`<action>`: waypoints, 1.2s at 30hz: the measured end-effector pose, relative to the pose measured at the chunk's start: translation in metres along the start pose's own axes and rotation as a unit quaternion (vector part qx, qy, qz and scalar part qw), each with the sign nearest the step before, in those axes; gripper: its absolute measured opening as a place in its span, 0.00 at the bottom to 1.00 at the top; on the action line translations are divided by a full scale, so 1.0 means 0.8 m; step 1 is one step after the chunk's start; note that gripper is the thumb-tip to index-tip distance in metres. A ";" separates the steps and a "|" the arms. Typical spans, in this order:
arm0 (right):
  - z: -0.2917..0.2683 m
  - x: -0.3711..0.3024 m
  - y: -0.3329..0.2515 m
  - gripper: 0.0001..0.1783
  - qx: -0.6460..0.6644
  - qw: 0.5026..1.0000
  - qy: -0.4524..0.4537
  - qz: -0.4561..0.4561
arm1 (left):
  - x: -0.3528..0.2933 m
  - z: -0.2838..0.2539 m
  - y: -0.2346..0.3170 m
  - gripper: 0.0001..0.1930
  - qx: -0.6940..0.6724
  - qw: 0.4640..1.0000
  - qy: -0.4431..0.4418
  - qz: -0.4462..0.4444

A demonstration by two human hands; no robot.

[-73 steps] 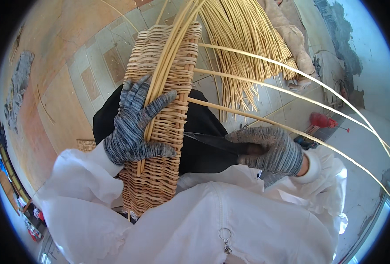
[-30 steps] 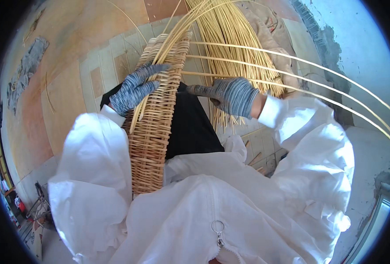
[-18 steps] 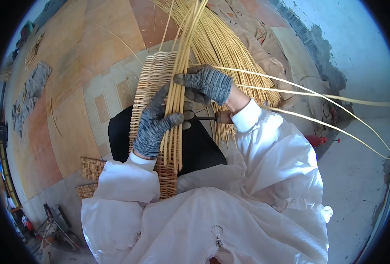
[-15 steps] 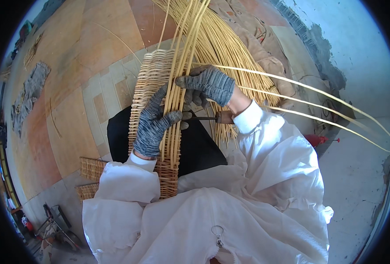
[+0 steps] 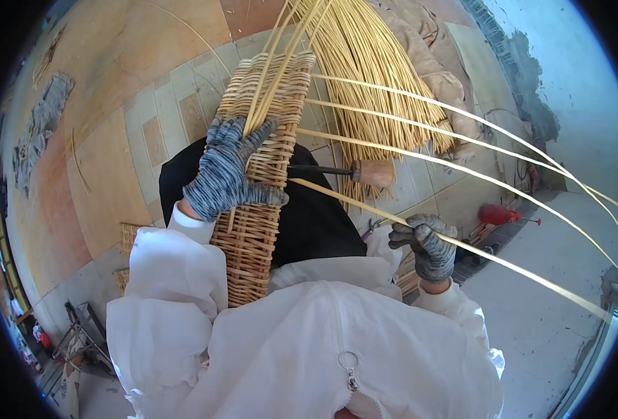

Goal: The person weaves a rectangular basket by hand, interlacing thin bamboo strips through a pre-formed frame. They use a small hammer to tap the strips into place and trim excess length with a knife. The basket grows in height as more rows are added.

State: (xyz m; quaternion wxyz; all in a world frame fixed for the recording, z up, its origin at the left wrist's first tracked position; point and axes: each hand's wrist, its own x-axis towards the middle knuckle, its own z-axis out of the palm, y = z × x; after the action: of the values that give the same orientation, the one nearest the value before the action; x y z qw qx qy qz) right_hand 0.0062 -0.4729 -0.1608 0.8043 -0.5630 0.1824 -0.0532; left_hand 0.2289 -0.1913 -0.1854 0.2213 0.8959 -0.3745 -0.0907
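Tiled floor [image 5: 103, 160] spreads left of the black cloth [image 5: 330, 237], across which the panel [image 5: 246, 258] lies, running from near to far. The left grip [image 5: 221, 171] is spread over its weave and the loose canes [image 5: 275, 87]; the right grip [image 5: 427, 244] pinches one cane [image 5: 358, 204] leaving the panel's right edge, just near of the awl [image 5: 373, 172]. Keeping the panel braced and that cane gently curved, never sharply bent at the edge, should spare it from cracking.

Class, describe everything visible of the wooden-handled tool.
The tool has a thick, round, light brown wooden handle and a straight, dark shaft, apparently metal. It sits crosswise, handle rightward, shaft meeting the right edge of the tan woven wicker panel; tip hidden. The grey gloved left hand and right hand are off it.
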 end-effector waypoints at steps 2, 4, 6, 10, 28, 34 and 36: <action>-0.009 0.004 0.000 0.20 -0.013 1.000 0.000 -0.003 | 0.002 -0.007 0.003 0.55 -0.006 1.000 -0.016 0.006; -0.010 0.016 0.000 0.20 -0.004 1.000 0.007 -0.019 | 0.001 -0.008 -0.002 0.55 -0.023 0.999 -0.020 0.019; 0.005 0.026 0.003 0.18 -0.030 0.999 -0.005 -0.037 | 0.001 -0.006 -0.007 0.55 -0.041 0.999 -0.029 0.005; 0.030 0.048 -0.007 0.16 -0.111 0.990 -0.045 -0.072 | 0.004 0.000 -0.006 0.54 -0.070 0.997 -0.025 0.007; 0.074 0.080 -0.005 0.23 0.239 0.870 -0.225 -0.369 | 0.015 -0.002 -0.014 0.50 -0.094 0.995 -0.015 0.003; 0.052 0.123 0.005 0.23 0.259 0.875 -0.206 -0.353 | 0.014 -0.004 -0.016 0.51 -0.080 0.996 -0.035 -0.005; 0.048 0.133 0.005 0.23 0.270 0.875 -0.205 -0.345 | 0.017 -0.001 -0.017 0.51 -0.101 0.995 -0.018 -0.002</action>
State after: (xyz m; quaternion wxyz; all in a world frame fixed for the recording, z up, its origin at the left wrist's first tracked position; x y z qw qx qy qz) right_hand 0.1181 -0.4687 -0.1781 0.8749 -0.3494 -0.2139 -0.2584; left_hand 0.2472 -0.1920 -0.1908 0.3035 0.8681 -0.3652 -0.1448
